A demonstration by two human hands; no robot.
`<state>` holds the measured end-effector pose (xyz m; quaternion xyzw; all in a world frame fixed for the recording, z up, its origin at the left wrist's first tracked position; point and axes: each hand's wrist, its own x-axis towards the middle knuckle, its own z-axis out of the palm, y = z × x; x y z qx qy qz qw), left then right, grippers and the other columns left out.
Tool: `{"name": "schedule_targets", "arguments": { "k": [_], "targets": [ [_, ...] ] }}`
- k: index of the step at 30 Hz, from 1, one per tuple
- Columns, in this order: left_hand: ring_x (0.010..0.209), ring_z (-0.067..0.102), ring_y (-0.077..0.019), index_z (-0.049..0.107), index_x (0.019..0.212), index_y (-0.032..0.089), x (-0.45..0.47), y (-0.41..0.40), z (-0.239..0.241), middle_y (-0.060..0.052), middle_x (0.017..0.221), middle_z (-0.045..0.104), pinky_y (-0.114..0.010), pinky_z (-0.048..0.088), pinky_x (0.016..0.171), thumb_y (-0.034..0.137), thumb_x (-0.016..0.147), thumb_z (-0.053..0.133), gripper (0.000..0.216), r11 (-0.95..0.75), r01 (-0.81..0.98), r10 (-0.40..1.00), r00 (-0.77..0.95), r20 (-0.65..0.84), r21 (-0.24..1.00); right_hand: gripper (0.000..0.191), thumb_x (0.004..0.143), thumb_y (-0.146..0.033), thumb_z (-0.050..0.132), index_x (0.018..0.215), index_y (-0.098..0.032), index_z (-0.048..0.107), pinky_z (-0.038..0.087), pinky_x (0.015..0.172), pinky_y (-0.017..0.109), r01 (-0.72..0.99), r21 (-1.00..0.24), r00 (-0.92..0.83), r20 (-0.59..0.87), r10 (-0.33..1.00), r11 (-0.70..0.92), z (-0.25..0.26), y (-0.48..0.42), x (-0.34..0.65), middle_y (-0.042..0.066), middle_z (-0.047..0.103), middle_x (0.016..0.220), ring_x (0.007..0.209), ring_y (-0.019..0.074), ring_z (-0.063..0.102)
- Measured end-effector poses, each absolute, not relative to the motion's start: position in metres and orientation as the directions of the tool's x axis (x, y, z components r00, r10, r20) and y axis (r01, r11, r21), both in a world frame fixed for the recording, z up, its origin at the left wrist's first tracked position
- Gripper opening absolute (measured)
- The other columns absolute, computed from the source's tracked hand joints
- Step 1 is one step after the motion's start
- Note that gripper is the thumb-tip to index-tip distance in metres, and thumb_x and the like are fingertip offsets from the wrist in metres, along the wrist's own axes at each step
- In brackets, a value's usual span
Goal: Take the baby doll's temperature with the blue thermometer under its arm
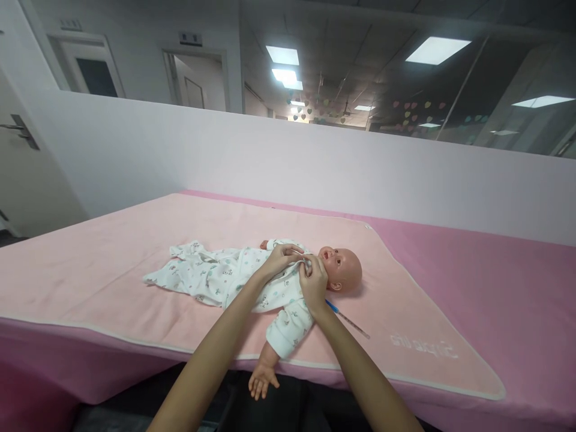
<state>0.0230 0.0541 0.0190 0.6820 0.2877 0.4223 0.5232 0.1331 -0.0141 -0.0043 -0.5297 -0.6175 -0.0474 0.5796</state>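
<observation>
A baby doll (pixel 346 270) lies on its back, its head toward the right. It wears a white top (pixel 281 291) with small printed figures, and matching trousers (pixel 202 279). At the neck opening, my left hand (pixel 283 258) pinches the top's edge. Close beside it, just below the doll's chin, the fingers of my right hand (pixel 314 279) are closed on the same cloth. What lies between the fingertips is too small to make out. The doll's near arm (pixel 265 369) hangs over the front edge. Near my right wrist lies a thin thermometer-like stick (pixel 348 319) with a blue end.
Under the doll, a peach mat (pixel 112 258) with a white border covers part of a pink tabletop (pixel 517 282). A low white partition (pixel 292 162) stands behind, with glass above it. A door with a handle (pixel 22 132) is at the far left.
</observation>
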Motion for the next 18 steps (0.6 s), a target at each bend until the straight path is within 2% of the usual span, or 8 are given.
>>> {"name": "schedule_targets", "arguments": {
  "k": [3, 7, 12, 18],
  "targets": [
    [0.069, 0.061, -0.0158, 0.060, 0.092, 0.013, 0.0225, 0.0539, 0.0188, -0.004, 0.073, 0.065, -0.026, 0.046, 0.064, 0.031, 0.066, 0.065, 0.033, -0.285, -0.037, 0.844, 0.464, 0.269, 0.958, 0.020, 0.082, -0.017, 0.038, 0.089, -0.017, 0.057, 0.042, 0.067, 0.027, 0.684, -0.555, 0.229, 0.780, 0.583, 0.473, -0.0051, -0.0126, 0.1335, 0.004, 0.058, 0.081, 0.067, 0.0140, 0.051],
    [0.073, 0.060, -0.0158, 0.060, 0.100, 0.013, 0.0215, 0.0504, 0.0227, -0.004, 0.073, 0.064, -0.026, 0.045, 0.069, 0.031, 0.071, 0.059, 0.034, -0.382, -0.002, 0.797, 0.505, 0.331, 0.924, 0.019, 0.082, -0.017, 0.039, 0.089, -0.017, 0.057, 0.042, 0.064, 0.026, 0.663, -0.576, 0.241, 0.769, 0.593, 0.478, -0.0074, -0.0107, 0.1341, 0.003, 0.058, 0.076, 0.065, 0.0137, 0.051],
    [0.079, 0.058, -0.0161, 0.063, 0.101, 0.014, 0.0204, 0.0481, 0.0257, -0.004, 0.082, 0.065, -0.027, 0.044, 0.073, 0.017, 0.068, 0.056, 0.033, -0.500, 0.064, 0.689, 0.634, 0.352, 0.864, 0.019, 0.080, -0.017, 0.043, 0.093, -0.017, 0.057, 0.043, 0.064, 0.027, 0.666, -0.581, 0.244, 0.762, 0.600, 0.467, -0.0099, -0.0105, 0.1336, 0.003, 0.058, 0.077, 0.066, 0.0146, 0.052],
    [0.080, 0.059, -0.0169, 0.064, 0.097, 0.012, 0.0222, 0.0521, 0.0188, -0.005, 0.080, 0.065, -0.028, 0.045, 0.075, 0.012, 0.067, 0.051, 0.033, -0.482, 0.094, 0.748, 0.562, 0.353, 0.871, 0.024, 0.077, -0.013, 0.040, 0.094, -0.017, 0.056, 0.043, 0.063, 0.026, 0.654, -0.608, 0.271, 0.744, 0.611, 0.450, -0.0097, -0.0119, 0.1316, 0.003, 0.058, 0.077, 0.066, 0.0147, 0.052]
  ]
}}
